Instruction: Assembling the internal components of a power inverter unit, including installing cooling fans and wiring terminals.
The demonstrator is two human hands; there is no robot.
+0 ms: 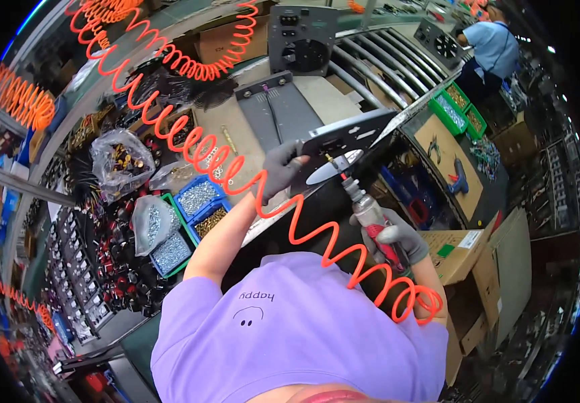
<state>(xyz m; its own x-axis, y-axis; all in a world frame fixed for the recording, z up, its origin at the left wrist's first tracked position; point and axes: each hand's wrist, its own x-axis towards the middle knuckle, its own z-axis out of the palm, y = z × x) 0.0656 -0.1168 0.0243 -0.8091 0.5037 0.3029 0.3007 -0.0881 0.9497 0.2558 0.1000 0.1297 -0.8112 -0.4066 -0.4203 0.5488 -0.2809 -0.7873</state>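
Note:
My left hand (280, 173), in a grey glove, grips the left end of a dark metal panel (350, 136). The panel stands tilted at the bench edge and has a large round opening and small cut-outs. My right hand (401, 236), also gloved, is wrapped round a red and silver air screwdriver (369, 211). Its bit points up at the panel, near the round opening; whether the tip touches is too small to tell. An orange coiled air hose (313, 240) crosses in front of both forearms.
Blue bins (198, 197) of screws and a clear bag of fasteners (155, 225) lie left. Behind stand a grey panel with a fan (303, 40) and a roller conveyor (377, 67). At right are green bins (450, 111), a blue-handled tool (459, 178), a cardboard box (454, 258) and another person (491, 50).

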